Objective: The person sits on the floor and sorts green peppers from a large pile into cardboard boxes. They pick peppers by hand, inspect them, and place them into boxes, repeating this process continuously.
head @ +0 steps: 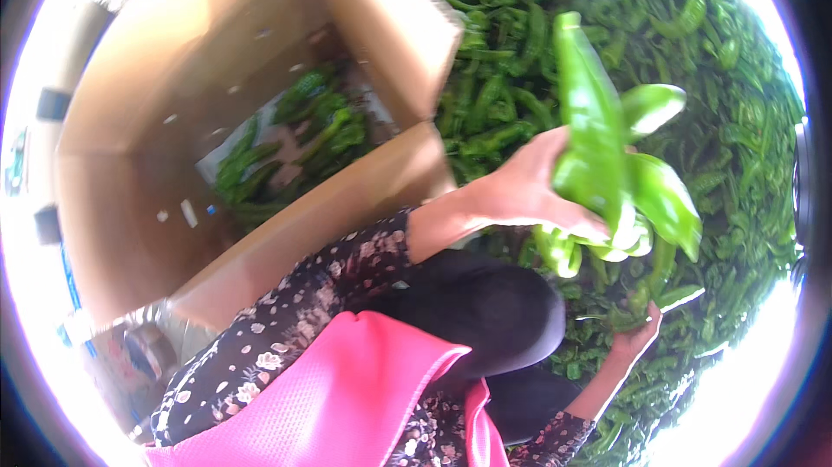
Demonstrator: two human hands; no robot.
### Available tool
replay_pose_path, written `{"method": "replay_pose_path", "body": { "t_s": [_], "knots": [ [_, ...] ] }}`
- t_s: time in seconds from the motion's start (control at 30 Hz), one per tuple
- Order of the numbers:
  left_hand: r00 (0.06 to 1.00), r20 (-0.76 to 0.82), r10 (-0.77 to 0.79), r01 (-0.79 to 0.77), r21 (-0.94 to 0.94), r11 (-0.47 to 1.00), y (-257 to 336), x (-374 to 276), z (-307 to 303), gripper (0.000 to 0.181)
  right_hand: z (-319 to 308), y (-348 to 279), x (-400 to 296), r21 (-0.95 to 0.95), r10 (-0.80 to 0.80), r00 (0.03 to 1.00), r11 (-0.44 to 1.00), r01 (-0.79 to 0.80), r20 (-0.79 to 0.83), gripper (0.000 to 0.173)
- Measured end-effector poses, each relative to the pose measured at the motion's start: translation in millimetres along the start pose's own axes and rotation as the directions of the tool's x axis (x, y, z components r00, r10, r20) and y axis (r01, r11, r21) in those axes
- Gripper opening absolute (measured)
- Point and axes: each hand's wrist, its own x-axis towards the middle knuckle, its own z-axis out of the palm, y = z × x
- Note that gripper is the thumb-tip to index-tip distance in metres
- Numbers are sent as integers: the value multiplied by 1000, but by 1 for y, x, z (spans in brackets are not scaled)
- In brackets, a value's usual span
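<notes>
My left hand (520, 184) is raised over the heap, gripping a bunch of glossy green peppers (591, 135). One long pepper points up out of the bunch, and others jut to the right and below the fingers. Lower right, my right hand (636, 337) is at the surface of the green pepper heap (734, 155), with a few peppers (634, 314) against its fingers; the fingertips are partly hidden. Left of the heap stands an open cardboard box (312, 200). Inside it several green peppers (318, 122) lie on the bottom.
A raised box flap (396, 18) borders the heap. My knee in dark trousers (500, 317) and a pink garment (351, 395) are close below my left forearm. A patterned sack or sheet (130, 356) lies beyond the box's near left corner. Strong glare washes out the rim.
</notes>
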Motion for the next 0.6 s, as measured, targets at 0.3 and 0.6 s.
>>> {"method": "replay_pose_path", "body": {
  "t_s": [0.3,0.6],
  "knots": [
    [990,120,72,-105,296,950,201,-80,-23,61,-13,0,26,18,-17,999,1000,17,46,40],
    [779,-459,-427,625,619,476,206,-220,-234,73,-52,5,45,-76,31,1000,997,-31,4,36]
  ]
}}
